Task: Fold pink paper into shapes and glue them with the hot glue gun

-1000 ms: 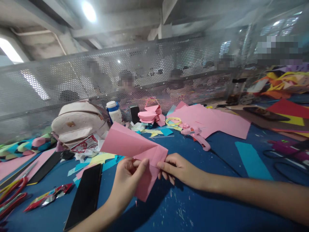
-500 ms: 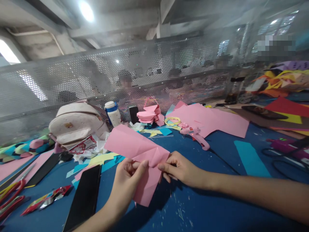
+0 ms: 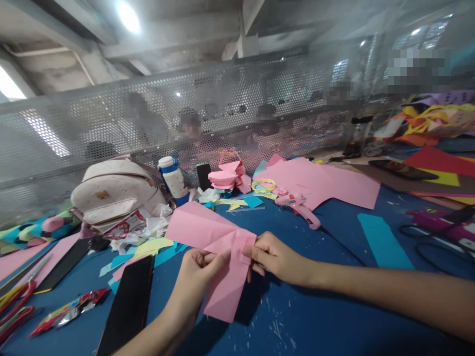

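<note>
Between my two hands a creased sheet of pink paper [image 3: 202, 227] is held up over the blue table. My left hand [image 3: 202, 269] pinches it near the middle, thumb on top and fingers behind. On the right edge, my right hand [image 3: 272, 257] grips a folded part, its thumb pressing the fold flat. One wide panel slants up to the left, and a narrower panel hangs down below the thumbs. Beyond my right hand lies a pink glue gun [image 3: 302, 210] with its cord trailing toward my forearm.
A black phone [image 3: 128, 304] and scissors [image 3: 22, 306] lie at the left, with a red wrapper [image 3: 69, 311] between them. Behind stand a backpack [image 3: 117, 190], a bottle [image 3: 172, 180] and a pink paper basket [image 3: 230, 175]. A large pink sheet [image 3: 319, 180] and a blue strip [image 3: 384, 242] lie right.
My right thumb has shifted inward and presses the folded part of the pink paper flatter. The upper panel has dipped slightly. The left hand keeps its pinch.
</note>
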`<state>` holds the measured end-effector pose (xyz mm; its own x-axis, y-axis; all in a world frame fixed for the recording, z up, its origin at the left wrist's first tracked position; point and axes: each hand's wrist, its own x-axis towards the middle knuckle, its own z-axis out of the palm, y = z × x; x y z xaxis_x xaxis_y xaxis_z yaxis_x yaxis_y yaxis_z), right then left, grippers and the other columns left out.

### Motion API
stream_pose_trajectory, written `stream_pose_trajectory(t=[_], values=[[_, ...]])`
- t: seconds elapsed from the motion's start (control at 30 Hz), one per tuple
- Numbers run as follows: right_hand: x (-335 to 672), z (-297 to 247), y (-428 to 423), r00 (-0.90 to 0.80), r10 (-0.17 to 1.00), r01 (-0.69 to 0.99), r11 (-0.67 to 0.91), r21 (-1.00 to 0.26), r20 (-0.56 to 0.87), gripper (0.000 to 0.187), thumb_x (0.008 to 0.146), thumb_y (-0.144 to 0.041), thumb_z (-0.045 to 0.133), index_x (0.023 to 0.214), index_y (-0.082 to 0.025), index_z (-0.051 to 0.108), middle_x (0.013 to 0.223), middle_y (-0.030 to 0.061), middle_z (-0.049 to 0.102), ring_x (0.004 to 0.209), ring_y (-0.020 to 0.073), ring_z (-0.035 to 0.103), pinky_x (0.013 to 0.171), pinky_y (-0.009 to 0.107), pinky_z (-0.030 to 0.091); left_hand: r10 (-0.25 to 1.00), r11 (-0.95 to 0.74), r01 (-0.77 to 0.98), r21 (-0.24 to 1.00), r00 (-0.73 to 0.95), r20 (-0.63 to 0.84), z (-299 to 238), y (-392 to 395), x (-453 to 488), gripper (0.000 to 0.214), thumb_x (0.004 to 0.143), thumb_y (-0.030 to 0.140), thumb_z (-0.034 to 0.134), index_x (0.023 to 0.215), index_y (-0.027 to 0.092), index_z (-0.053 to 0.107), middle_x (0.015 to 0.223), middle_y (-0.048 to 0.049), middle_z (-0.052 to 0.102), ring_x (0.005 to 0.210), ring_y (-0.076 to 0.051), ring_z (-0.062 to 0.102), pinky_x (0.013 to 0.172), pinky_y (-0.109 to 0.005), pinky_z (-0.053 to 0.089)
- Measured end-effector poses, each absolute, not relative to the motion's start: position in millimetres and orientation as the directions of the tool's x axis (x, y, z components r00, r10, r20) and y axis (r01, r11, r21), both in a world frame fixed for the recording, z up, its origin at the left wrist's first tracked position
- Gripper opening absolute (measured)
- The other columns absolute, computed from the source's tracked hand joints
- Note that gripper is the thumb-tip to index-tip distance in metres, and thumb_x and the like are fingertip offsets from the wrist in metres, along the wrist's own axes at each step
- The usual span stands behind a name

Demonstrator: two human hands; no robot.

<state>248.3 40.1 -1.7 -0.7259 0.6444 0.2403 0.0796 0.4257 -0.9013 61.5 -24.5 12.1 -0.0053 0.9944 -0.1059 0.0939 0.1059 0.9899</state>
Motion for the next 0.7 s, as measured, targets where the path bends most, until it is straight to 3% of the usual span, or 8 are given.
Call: stream_pose_trajectory(t=[0.07,0.13,0.2,0.37,0.47,0.5,0.57,0.7], values=[[248.6,-2.5,39.3,-0.73,0.64,0.093,0.441,-0.893,0.24,0.068,0.094,-0.062,0.041,0.049,-0.013,0.056,0.053,0.0053,0.064,0.042,0.0073,0.044,0.044,0.021,0.031,0.99,0.138,0.026,0.99,0.001,-0.138,11.8,-23.0,62.3,0.055,0.066,0.054,0.077,0.047,0.015,0.044,0.046,0.005,0.035,0.044,-0.004,0.027,0.043,-0.018,0.022],[249.4,-2.1,38.2,-0.732,0.63,0.108,0.482,-0.87,0.258,0.066,0.095,-0.059,0.042,0.048,-0.014,0.054,0.054,0.0052,0.064,0.044,0.0074,0.047,0.046,0.021,0.033,0.989,0.151,-0.055,0.987,0.005,-0.151,10.7,-21.8,63.8,0.043,0.062,0.049,0.082,0.06,0.011,0.063,0.053,-0.0016,0.056,0.049,-0.01,0.048,0.051,-0.021,0.039],[250.9,-0.1,38.0,-0.745,0.602,0.101,0.526,-0.844,0.286,0.064,0.096,-0.055,0.043,0.05,-0.013,0.056,0.051,0.0036,0.061,0.046,0.0079,0.05,0.05,0.021,0.036,0.989,0.146,-0.101,0.984,-0.011,-0.148,9.0,-20.7,64.7,0.041,0.058,0.046,0.085,0.074,0.011,0.071,0.063,-0.0063,0.067,0.057,-0.017,0.059,0.058,-0.026,0.047],[258.2,12.8,48.3,-0.66,0.607,0.046,0.62,-0.783,0.442,0.058,0.1,-0.048,0.036,0.061,-0.014,0.063,0.055,0.0004,0.056,0.049,0.0079,0.048,0.051,0.022,0.037,0.981,0.153,-0.01,0.988,-0.121,-0.153,9.6,-17.1,58.3,0.04,0.062,0.047,0.083,0.063,0.009,0.069,0.056,-0.0055,0.064,0.049,-0.014,0.055,0.048,-0.022,0.039],[262.4,22.0,58.3,-0.486,0.641,0.047,0.698,-0.714,0.594,0.029,0.095,-0.039,0.055,0.078,-0.016,0.063,0.077,0.0019,0.061,0.068,0.0107,0.055,0.059,0.023,0.043,0.98,0.175,0.056,0.983,-0.104,-0.169,16.3,-12.9,50.2,0.044,0.062,0.048,0.082,0.051,0.01,0.063,0.047,-0.0029,0.058,0.042,-0.01,0.047,0.042,-0.02,0.03],[263.3,24.3,60.7,-0.47,0.616,0.035,0.729,-0.684,0.633,0.018,0.091,-0.034,0.061,0.087,-0.017,0.063,0.087,0.0033,0.062,0.076,0.0124,0.057,0.064,0.024,0.046,0.983,0.173,0.061,0.983,-0.075,-0.168,19.0,-11.3,47.6,0.043,0.061,0.047,0.083,0.05,0.011,0.062,0.047,-0.0022,0.057,0.041,-0.009,0.045,0.042,-0.02,0.029],[264.4,27.3,62.9,-0.503,0.525,-0.003,0.793,-0.609,0.686,0.017,0.086,-0.028,0.069,0.099,-0.019,0.064,0.1,0.0048,0.064,0.089,0.0153,0.059,0.073,0.028,0.049,0.986,0.167,0.055,0.984,-0.012,-0.167,24.2,-8.6,43.2,0.039,0.059,0.043,0.085,0.052,0.011,0.063,0.048,-0.0015,0.058,0.042,-0.009,0.045,0.043,-0.02,0.029],[264.1,27.0,59.0,-0.539,0.399,-0.063,0.859,-0.508,0.741,0.019,0.085,-0.023,0.07,0.105,-0.023,0.07,0.099,0.0038,0.069,0.095,0.0162,0.062,0.084,0.034,0.05,0.98,0.196,0.032,0.98,0.04,-0.197,30.4,-6.5,38.9,0.033,0.057,0.036,0.088,0.056,0.011,0.066,0.05,-0.001,0.059,0.043,-0.009,0.046,0.045,-0.02,0.031]])
